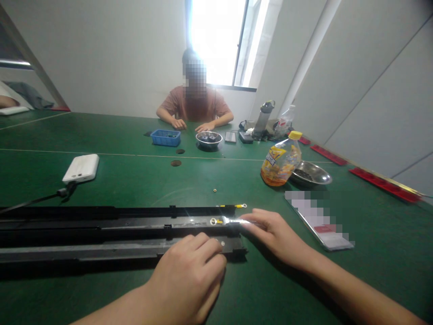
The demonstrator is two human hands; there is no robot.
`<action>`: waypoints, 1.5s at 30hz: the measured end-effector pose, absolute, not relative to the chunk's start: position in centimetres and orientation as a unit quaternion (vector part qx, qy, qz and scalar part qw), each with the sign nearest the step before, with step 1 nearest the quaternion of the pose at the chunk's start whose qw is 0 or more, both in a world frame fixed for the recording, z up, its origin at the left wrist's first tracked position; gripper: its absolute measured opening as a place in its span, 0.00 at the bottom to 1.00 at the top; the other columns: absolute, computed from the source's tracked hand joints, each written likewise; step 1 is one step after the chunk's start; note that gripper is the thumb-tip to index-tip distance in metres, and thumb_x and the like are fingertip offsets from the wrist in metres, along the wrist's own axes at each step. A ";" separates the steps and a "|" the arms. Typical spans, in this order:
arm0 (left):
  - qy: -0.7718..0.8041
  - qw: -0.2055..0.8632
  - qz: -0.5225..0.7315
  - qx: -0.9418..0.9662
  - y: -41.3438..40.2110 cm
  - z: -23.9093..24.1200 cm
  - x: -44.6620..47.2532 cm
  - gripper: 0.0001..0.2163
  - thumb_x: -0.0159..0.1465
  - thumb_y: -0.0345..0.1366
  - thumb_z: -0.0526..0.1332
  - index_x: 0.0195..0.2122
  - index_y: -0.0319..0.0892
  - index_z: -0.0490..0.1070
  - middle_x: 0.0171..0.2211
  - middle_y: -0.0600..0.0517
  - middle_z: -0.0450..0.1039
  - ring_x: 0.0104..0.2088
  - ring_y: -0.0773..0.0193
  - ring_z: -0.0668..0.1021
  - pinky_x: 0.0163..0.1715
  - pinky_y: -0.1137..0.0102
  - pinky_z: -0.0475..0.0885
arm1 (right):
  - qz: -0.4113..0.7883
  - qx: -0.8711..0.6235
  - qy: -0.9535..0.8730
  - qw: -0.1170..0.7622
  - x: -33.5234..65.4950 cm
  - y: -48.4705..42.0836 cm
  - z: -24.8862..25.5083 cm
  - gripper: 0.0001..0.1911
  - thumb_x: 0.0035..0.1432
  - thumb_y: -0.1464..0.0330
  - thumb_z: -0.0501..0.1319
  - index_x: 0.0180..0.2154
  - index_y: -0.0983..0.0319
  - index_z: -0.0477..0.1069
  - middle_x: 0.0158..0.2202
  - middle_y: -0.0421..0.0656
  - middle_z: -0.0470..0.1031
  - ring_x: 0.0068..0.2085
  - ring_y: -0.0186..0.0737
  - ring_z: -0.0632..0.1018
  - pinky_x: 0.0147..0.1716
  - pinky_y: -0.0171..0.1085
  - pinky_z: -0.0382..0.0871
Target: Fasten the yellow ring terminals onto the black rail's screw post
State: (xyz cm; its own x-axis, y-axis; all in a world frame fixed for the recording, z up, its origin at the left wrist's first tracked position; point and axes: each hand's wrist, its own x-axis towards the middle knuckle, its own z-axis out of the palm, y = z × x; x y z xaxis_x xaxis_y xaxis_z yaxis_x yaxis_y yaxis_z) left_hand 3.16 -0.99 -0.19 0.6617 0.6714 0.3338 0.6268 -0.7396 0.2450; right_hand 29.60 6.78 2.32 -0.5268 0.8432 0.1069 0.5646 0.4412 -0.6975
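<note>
Several long black rails (135, 221) lie side by side on the table, running in from the left. In my right hand (270, 234) is a silver wrench (237, 220), pinched between thumb and fingers. Its head sits beside a nut (213, 221) and a yellow-sleeved cable lug at the middle rail's end. Curled over the end of the nearest rail (235, 245) is my left hand (192, 271), closed on it; its fingertips are hidden. Another yellow-sleeved ring lug (244, 206) sticks out past the far rail. A small brass-coloured ring (214, 190) lies beyond the rails.
A white power bank (81, 168) with a black cable lies at left. To the right are a phone (320, 223), a bottle (281, 160) and a metal bowl (313, 174). Across the table a person (194, 104) sits behind a blue basket (165, 138) and another bowl (209, 141).
</note>
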 end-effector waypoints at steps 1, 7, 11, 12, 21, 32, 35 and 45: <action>0.357 0.054 0.204 0.910 -1.0 -0.2 3.1 0.02 0.68 0.32 0.61 0.41 0.44 0.72 0.43 0.49 0.74 0.41 0.54 0.73 0.39 0.59 0.74 | 0.306 -0.432 -0.817 0.229 29.4 6.7 2.3 0.15 0.76 0.60 0.60 0.46 0.58 0.84 0.39 0.43 0.83 0.40 0.43 0.81 0.42 0.39 0.71; 0.358 0.048 0.211 0.908 -1.1 -0.2 3.2 0.03 0.68 0.32 0.62 0.42 0.44 0.72 0.43 0.49 0.74 0.41 0.54 0.74 0.39 0.59 0.74 | 0.308 -0.425 -0.816 0.241 28.9 7.2 2.2 0.13 0.75 0.62 0.61 0.46 0.59 0.84 0.41 0.44 0.84 0.42 0.43 0.82 0.43 0.39 0.72; 0.357 0.049 0.212 0.908 -1.0 -0.2 3.2 0.02 0.69 0.32 0.61 0.42 0.44 0.72 0.41 0.49 0.74 0.40 0.54 0.74 0.39 0.59 0.73 | 0.311 -0.402 -0.827 0.242 28.9 8.2 2.0 0.11 0.74 0.64 0.62 0.46 0.59 0.84 0.43 0.44 0.84 0.43 0.43 0.82 0.45 0.38 0.72; 0.357 0.050 0.214 0.908 -1.0 -0.3 3.2 0.02 0.69 0.32 0.61 0.42 0.44 0.72 0.41 0.49 0.74 0.40 0.54 0.74 0.38 0.59 0.73 | 0.311 -0.398 -0.829 0.241 28.9 8.3 2.0 0.11 0.74 0.64 0.63 0.46 0.59 0.84 0.43 0.44 0.84 0.43 0.42 0.81 0.45 0.38 0.72; 0.360 0.054 0.202 0.909 -1.1 -0.3 3.2 0.03 0.69 0.32 0.60 0.42 0.44 0.73 0.42 0.48 0.74 0.41 0.54 0.73 0.39 0.57 0.73 | 0.308 -0.395 -0.834 0.232 28.8 8.5 2.1 0.12 0.75 0.63 0.62 0.47 0.58 0.84 0.43 0.43 0.84 0.44 0.43 0.82 0.46 0.39 0.72; 0.360 0.063 0.201 0.909 -1.1 -0.2 3.2 0.02 0.70 0.32 0.60 0.41 0.44 0.72 0.41 0.49 0.73 0.40 0.54 0.73 0.39 0.58 0.72 | 0.310 -0.393 -0.835 0.230 28.4 8.2 2.2 0.11 0.75 0.65 0.62 0.45 0.59 0.83 0.43 0.43 0.84 0.44 0.42 0.82 0.46 0.37 0.72; 0.359 0.060 0.203 0.909 -1.1 -0.1 3.2 0.01 0.69 0.32 0.60 0.41 0.44 0.71 0.41 0.49 0.73 0.40 0.54 0.73 0.38 0.58 0.72 | 0.317 -0.393 -0.835 0.218 28.3 7.9 2.6 0.11 0.76 0.66 0.60 0.45 0.59 0.83 0.45 0.44 0.85 0.46 0.43 0.82 0.48 0.39 0.73; 0.361 0.049 0.205 0.909 -1.0 -0.2 3.2 0.01 0.67 0.32 0.62 0.40 0.44 0.71 0.41 0.49 0.74 0.40 0.55 0.73 0.38 0.59 0.72 | 0.342 -0.383 -0.837 0.189 28.9 7.5 3.3 0.15 0.78 0.63 0.56 0.54 0.57 0.80 0.54 0.45 0.84 0.55 0.46 0.82 0.59 0.45 0.73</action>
State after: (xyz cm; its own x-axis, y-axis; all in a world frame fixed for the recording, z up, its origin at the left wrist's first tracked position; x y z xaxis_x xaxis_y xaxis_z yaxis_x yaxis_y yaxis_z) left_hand 3.20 -1.04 -0.21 0.6560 0.6753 0.3370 0.6356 -0.7351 0.2360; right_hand 28.89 7.45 3.27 -0.6356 0.7702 0.0536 0.5121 0.4725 -0.7173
